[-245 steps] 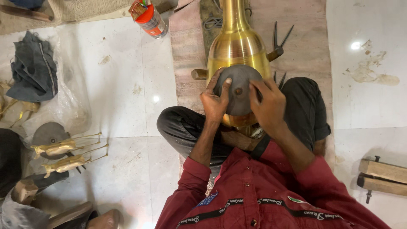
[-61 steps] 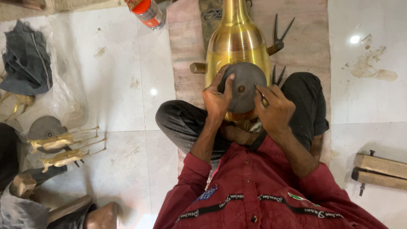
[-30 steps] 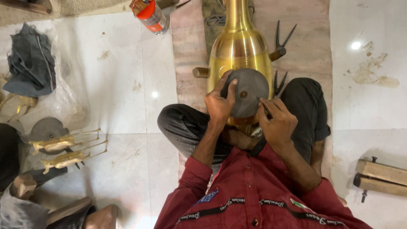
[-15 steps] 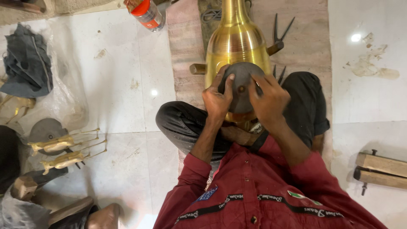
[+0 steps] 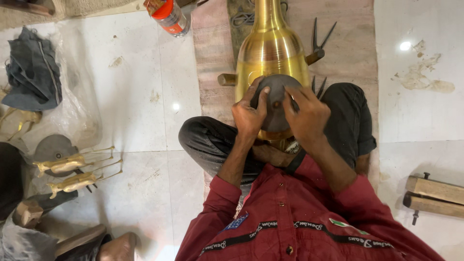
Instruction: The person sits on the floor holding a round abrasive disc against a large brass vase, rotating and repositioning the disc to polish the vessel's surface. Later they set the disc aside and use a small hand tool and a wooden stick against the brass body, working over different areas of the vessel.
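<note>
1. Person sitting cross-legged on the floor, a brass vessel [image 5: 271, 53] lying on its side in the lap — its neck is pointing straight away from the body, its broad end is facing the chest.
2. A dark disc [image 5: 275, 104] is sitting against that broad end, its face turned toward the wearer.
3. Left hand [image 5: 248, 113] is pressing on the disc's left edge — fingers curled over the rim, thumb on the face, gripping the disc.
4. Right hand [image 5: 307, 116] is covering the disc's right side, fingers spread and bearing down on it; whether it is also pinching a small tool, I cannot tell.
5. Both hands are lying equally near the disc, one each side of the vessel's long axis.
6. Around: black pronged tools [image 5: 318, 46] just beside the vessel on the mat [image 5: 353, 53]; a red-capped bottle [image 5: 167, 15] well apart, upper left; brass figures [image 5: 72, 171] far left; wooden blocks [image 5: 435, 195] far right.
</note>
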